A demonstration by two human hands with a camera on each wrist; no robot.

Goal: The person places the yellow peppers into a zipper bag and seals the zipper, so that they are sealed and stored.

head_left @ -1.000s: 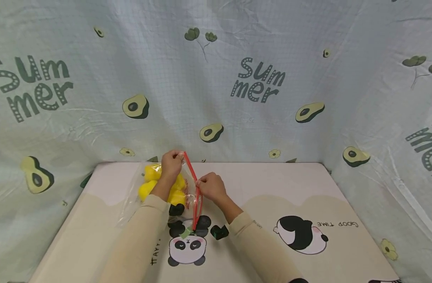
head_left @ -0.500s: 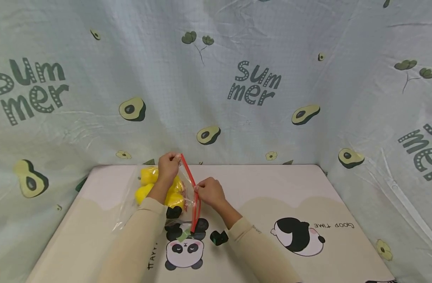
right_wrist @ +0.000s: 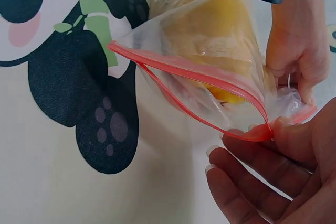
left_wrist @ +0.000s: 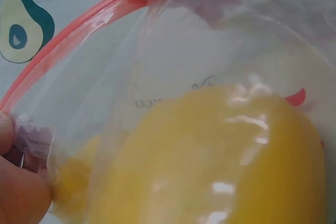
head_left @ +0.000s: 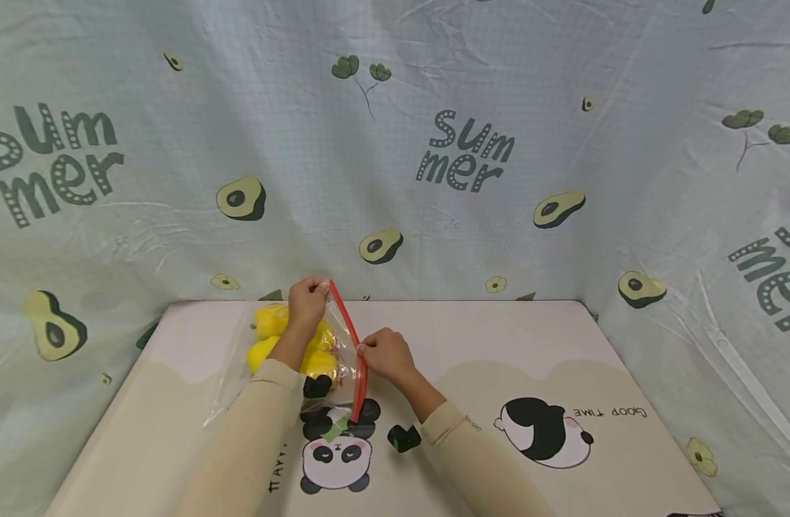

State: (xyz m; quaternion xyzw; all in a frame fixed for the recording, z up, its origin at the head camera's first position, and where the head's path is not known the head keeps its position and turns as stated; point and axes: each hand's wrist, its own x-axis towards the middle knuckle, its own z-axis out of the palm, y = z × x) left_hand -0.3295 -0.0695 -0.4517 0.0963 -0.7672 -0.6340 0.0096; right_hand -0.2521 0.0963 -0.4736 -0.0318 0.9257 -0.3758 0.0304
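Observation:
A clear zip bag with a red seal lies on its side at the centre-left of the table. Several glossy yellow, rounded things are inside. My left hand pinches the far end of the seal. Partway along, my right hand pinches the red strip between thumb and forefinger, its other fingers loosely bent in the right wrist view. There, the two red lips gape between the right fingertips and the near corner. In the left wrist view, the seal runs between both hands, the lips close together.
The table has a printed cover with a panda and a black-and-white dog. A printed curtain stands behind it. Black wrist devices sit below the hands.
My right hand has slid slightly along the seal toward the near end, and the gap between the red lips looks narrower in the head view. The left hand keeps its pinch.

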